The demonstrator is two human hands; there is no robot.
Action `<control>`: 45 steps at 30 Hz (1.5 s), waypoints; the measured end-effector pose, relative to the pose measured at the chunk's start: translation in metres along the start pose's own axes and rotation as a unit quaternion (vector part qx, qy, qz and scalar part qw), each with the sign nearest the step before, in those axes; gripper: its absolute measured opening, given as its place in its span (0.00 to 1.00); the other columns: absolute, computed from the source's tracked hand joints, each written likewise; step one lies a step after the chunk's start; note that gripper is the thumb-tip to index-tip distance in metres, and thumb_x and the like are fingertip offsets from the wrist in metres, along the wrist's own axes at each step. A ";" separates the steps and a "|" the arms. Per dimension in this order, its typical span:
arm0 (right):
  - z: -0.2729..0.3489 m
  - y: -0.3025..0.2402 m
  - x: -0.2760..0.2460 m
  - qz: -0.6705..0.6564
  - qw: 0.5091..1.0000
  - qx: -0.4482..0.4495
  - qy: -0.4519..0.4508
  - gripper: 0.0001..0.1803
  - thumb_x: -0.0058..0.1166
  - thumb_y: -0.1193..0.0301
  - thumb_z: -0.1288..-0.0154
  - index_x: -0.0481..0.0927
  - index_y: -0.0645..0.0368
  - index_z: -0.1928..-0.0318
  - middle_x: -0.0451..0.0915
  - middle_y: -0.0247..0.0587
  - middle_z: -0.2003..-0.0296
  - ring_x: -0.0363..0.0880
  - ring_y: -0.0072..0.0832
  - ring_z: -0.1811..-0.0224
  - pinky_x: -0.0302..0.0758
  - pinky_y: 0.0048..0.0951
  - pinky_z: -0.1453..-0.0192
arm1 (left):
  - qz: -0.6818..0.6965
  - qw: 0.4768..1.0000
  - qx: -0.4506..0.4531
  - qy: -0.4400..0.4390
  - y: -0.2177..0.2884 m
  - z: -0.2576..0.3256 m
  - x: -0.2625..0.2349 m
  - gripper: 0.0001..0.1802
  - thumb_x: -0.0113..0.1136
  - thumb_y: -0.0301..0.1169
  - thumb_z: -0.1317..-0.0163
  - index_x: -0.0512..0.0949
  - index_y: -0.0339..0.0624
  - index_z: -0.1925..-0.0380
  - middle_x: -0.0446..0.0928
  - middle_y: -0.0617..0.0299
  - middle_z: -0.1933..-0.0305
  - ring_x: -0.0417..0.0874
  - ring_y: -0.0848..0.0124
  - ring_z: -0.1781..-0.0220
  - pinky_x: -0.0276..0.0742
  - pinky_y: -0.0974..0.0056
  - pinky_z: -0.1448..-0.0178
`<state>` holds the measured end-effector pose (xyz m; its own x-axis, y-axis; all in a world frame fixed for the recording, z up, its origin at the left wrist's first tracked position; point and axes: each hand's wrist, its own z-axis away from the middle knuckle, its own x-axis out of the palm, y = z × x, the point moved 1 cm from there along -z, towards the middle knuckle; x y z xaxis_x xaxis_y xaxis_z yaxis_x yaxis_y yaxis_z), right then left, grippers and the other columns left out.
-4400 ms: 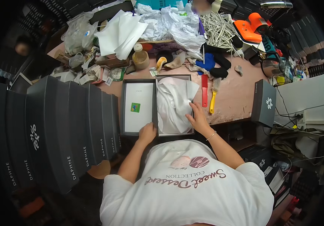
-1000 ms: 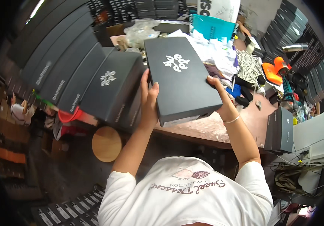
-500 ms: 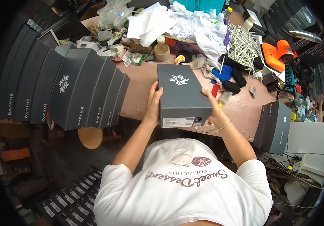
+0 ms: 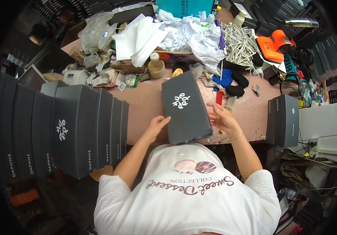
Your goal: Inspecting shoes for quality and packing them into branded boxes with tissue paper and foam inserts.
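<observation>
A lidded grey box (image 4: 186, 117) lies slanted at the front of the counter (image 4: 143, 98), contents hidden. The left hand (image 4: 156, 128) holds its left edge, thumb on top; the right hand's (image 4: 224, 118) grip is loosely spread beside the opposite edge. Dark boxes (image 4: 76, 135) line the left.

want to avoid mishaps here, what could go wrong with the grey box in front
The grey box might slip: its near end is close to the front edge of the pink table, and the right hand is open beside it. Swinging the box right could also knock the red tool lying just beyond that hand.
</observation>
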<state>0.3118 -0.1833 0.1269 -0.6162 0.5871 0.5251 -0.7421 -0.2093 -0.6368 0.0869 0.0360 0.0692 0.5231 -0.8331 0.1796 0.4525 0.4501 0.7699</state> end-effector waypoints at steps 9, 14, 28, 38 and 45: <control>-0.022 0.090 0.104 0.523 0.774 -0.231 -0.271 0.28 0.64 0.62 0.43 0.73 0.63 0.45 0.79 0.49 0.56 0.80 0.39 0.58 0.75 0.36 0.52 | -0.123 0.942 0.224 0.219 0.029 0.034 -0.023 0.46 0.61 0.47 0.39 0.49 0.38 0.30 0.54 0.43 0.29 0.55 0.55 0.27 0.55 0.58 0.28; 0.007 0.085 0.025 0.824 0.539 -0.167 0.041 0.07 0.56 0.67 0.46 0.79 0.54 0.67 0.78 0.38 0.70 0.79 0.37 0.60 0.68 0.52 0.44 | -0.331 0.898 0.152 0.248 -0.015 0.040 -0.091 0.44 0.59 0.22 0.45 0.49 0.44 0.29 0.65 0.39 0.38 0.70 0.47 0.38 0.67 0.55 0.36; 0.023 -0.078 0.088 0.687 0.663 -0.285 -0.079 0.12 0.60 0.69 0.42 0.80 0.60 0.59 0.80 0.47 0.71 0.78 0.42 0.65 0.67 0.39 0.47 | 0.054 0.960 0.275 0.000 0.038 0.010 0.039 0.35 0.32 0.54 0.27 0.49 0.45 0.28 0.54 0.53 0.28 0.54 0.64 0.27 0.51 0.59 0.27; 0.015 -0.090 0.079 0.652 0.687 -0.310 -0.088 0.11 0.60 0.70 0.44 0.80 0.64 0.63 0.80 0.49 0.72 0.78 0.44 0.68 0.72 0.37 0.60 | 0.055 0.954 0.295 0.012 0.057 0.004 0.053 0.31 0.32 0.49 0.26 0.58 0.38 0.33 0.60 0.52 0.31 0.61 0.65 0.30 0.54 0.63 0.28; 0.040 0.041 0.051 0.800 0.558 -0.170 -0.140 0.12 0.59 0.59 0.42 0.81 0.49 0.60 0.81 0.39 0.71 0.80 0.35 0.61 0.52 0.51 0.31 | -0.350 0.858 0.368 0.072 0.041 0.011 0.056 0.20 0.54 0.42 0.36 0.76 0.40 0.52 0.66 0.48 0.36 0.64 0.53 0.33 0.56 0.58 0.29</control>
<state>0.2392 -0.1931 0.1501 -0.4695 -0.2935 -0.8327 0.8814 -0.1010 -0.4614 0.1268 0.0046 0.1172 0.4176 -0.7443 -0.5211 0.1408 -0.5136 0.8464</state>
